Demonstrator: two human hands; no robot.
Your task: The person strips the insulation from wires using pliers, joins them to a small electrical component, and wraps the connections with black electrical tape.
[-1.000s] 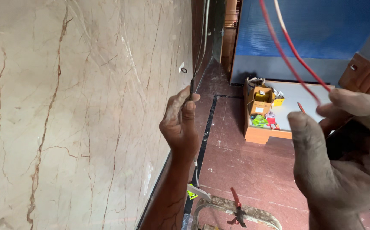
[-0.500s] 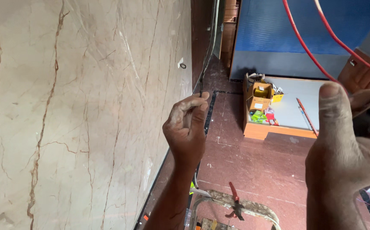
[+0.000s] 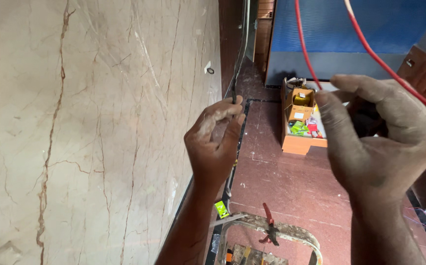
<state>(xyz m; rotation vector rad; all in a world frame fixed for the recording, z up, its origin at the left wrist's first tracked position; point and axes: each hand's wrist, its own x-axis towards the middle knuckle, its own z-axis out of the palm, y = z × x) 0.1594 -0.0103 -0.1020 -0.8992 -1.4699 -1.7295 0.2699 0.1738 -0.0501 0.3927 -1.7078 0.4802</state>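
Head view, the only view supplied. The left hand (image 3: pixel 215 142), at centre frame, is closed with thumb and fingertips pinched on a thin dark cable (image 3: pixel 233 98) that runs up from the pinch along the edge of the marble wall panel (image 3: pixel 90 127) filling the left half of the frame. The right hand (image 3: pixel 379 142), at right of frame, is curled with thumb and forefinger drawn toward each other around the red wires (image 3: pixel 370 49), which descend from the upper edge and pass through or behind the fingers; whether the wires are actually gripped cannot be told, as the contact point is hidden. Risk, as judged: the dark cable is held only at the fingertips, so a tug from above could pull it free; the two red wires cross close to the hand and could tangle or slip out of a loose grasp. Surroundings: a small metal ring fixing (image 3: pixel 210 70) is on the panel in the upper centre. On the red tiled floor (image 3: pixel 291 186) sits an orange tray of small boxes (image 3: pixel 303 122), centre right, before a blue mattress-like block (image 3: pixel 350 29) at upper right. At bottom centre, a paint-spattered ladder top (image 3: pixel 271 233) with red-handled pliers (image 3: pixel 270 225) lies directly below the hands.
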